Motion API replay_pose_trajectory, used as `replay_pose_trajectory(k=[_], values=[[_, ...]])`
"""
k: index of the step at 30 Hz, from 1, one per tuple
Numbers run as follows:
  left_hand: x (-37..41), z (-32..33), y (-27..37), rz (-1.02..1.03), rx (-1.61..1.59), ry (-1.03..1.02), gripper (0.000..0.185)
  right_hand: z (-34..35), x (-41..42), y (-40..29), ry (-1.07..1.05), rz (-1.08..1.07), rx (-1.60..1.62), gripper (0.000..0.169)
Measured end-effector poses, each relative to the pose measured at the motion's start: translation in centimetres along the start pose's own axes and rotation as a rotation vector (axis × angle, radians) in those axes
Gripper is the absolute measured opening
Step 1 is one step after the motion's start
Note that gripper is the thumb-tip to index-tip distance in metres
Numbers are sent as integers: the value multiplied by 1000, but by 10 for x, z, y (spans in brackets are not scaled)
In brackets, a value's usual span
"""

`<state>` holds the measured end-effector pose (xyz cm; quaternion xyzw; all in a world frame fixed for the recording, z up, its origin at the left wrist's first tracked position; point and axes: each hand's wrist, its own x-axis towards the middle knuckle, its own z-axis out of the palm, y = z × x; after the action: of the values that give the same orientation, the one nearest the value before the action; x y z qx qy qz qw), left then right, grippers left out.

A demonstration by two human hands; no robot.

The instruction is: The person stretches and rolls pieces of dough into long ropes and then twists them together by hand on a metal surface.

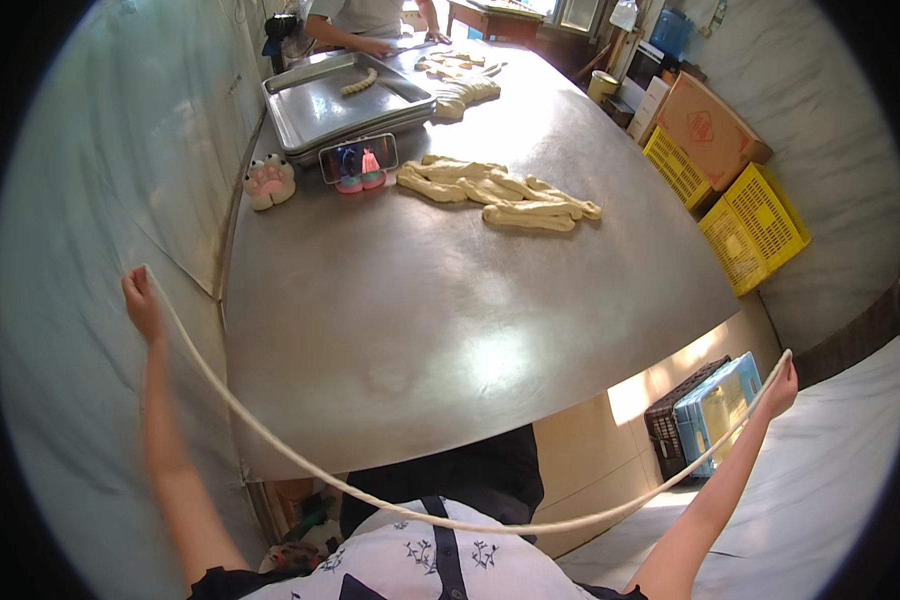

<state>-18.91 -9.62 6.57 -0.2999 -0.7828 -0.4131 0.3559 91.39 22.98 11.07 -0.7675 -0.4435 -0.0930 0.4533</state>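
A long, thin rope of dough (330, 480) hangs in a deep curve in front of my body, past the near edge of the metal table (420, 315). My left hand (142, 300), raised at the far left against the wall, is closed on one end. At the right, beyond the table's edge, my right hand (781, 386) grips the other end. Several thick strips of pale dough (495, 191) lie in a pile on the table. Farther back is another pile of dough strips (465, 94). One short twisted piece of dough (359, 82) lies in the top metal tray.
Stacked metal trays (292, 124) stand at the back left. Before them are a propped phone (358, 159) and a paw-shaped object (269, 182). Another person (360, 22) works at the far end. Yellow crates (754, 229), a cardboard box (709, 127) and a blue crate (720, 412) are at the right.
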Motion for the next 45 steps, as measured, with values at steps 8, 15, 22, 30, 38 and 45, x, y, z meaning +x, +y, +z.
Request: replay_pose_trajectory(k=[8, 15, 22, 30, 38, 45], values=[[-173, 26, 239, 687, -177, -379, 18, 53, -283, -160, -463, -627, 60, 42], [-127, 50, 294, 187, 72, -990, 23, 160, -233, -138, -528, -379, -464, 62], [-195, 22, 279, 533, 216, -762, 52, 155, -213, -141, -364, -612, -135, 44], [-114, -45, 318, 173, -15, -1503, 16, 129, -246, -131, -512, -724, -179, 41], [-167, 32, 217, 590, 258, -585, 33, 94, -275, -138, -666, -644, -327, 44], [-112, 85, 222, 225, 147, -722, 18, 167, -196, -96, -365, -396, -578, 51]])
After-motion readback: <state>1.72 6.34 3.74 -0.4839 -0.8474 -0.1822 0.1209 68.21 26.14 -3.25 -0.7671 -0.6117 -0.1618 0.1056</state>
